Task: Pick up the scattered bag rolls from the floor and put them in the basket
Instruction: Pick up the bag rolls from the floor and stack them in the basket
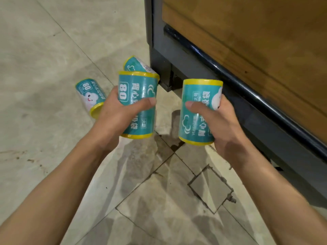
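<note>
My left hand (pixel 116 112) grips a teal bag roll with yellow ends (pixel 139 89), held upright above the floor. My right hand (pixel 217 121) grips a second teal and yellow bag roll (pixel 198 124), also upright. Two more rolls lie on the floor beyond my hands: one on its side at the left (pixel 88 93), and one (pixel 135 65) partly hidden behind the roll in my left hand, close to the cabinet's corner. No basket is in view.
A dark metal cabinet with a wooden panel (pixel 230 50) stands at the right, its base and leg (pixel 168 80) close to the rolls. The floor is beige tile (pixel 44 50), with a square floor hatch (pixel 211 189) near my right forearm.
</note>
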The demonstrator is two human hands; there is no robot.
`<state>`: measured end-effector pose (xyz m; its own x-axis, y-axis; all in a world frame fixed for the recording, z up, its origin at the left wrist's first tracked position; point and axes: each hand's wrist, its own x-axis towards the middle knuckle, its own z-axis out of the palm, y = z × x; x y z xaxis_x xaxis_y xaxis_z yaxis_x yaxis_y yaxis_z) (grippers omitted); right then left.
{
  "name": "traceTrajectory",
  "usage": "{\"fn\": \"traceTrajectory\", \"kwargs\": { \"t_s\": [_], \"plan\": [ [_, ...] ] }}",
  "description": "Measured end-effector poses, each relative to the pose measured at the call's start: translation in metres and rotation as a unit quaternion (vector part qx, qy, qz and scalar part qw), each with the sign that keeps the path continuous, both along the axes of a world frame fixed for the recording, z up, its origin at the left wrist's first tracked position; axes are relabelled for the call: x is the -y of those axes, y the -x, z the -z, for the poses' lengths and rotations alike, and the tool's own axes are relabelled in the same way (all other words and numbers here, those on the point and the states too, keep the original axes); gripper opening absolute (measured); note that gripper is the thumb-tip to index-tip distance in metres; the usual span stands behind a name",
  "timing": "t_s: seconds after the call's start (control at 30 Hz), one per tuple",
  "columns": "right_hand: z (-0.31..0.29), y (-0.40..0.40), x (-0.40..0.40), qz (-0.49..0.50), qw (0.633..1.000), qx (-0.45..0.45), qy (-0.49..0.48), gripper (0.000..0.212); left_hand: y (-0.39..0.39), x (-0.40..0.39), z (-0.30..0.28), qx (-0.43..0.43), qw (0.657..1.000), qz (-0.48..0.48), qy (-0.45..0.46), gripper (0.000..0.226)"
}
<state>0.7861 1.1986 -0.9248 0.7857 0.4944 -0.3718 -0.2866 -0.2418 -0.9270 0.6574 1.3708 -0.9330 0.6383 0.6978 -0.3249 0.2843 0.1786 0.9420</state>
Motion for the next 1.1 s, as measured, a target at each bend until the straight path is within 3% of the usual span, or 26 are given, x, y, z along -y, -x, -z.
{"fn": "traceTrajectory", "kwargs": {
  "t_s": [0.17, 0.33, 0.5, 0.7, 0.9, 1.03, 1.1],
  "plan": [
    [-0.047, 0.009, 0.007, -0.064, 0.993, -0.016, -0.094, 0.029, 0.009, 0.008, -0.048, 0.057, 0.998, 0.021, 0.026, 0.065],
    [-0.106, 0.014, 0.014, -0.119, 0.981, -0.043, -0.147, 0.040, 0.022, 0.018, -0.103, 0.086, 0.995, 0.037, 0.019, 0.073],
    [-0.200, 0.030, 0.031, -0.120, 0.979, -0.072, -0.150, 0.039, 0.046, 0.032, -0.197, 0.103, 0.991, 0.063, 0.055, 0.050],
    [-0.378, 0.052, 0.043, -0.153, 0.969, -0.094, -0.169, 0.028, 0.072, 0.051, -0.380, 0.123, 0.984, 0.044, 0.122, 0.018],
    [-0.585, 0.077, 0.066, -0.130, 0.969, -0.127, -0.166, 0.042, 0.084, 0.080, -0.600, 0.150, 0.974, 0.065, 0.156, 0.022],
    [-0.718, 0.087, 0.090, -0.110, 0.968, -0.144, -0.174, 0.039, 0.095, 0.105, -0.732, 0.149, 0.968, 0.089, 0.179, 0.025],
    [-0.773, 0.091, 0.100, -0.095, 0.969, -0.149, -0.170, 0.035, 0.100, 0.114, -0.781, 0.134, 0.966, 0.107, 0.191, 0.044]
  ]
}}
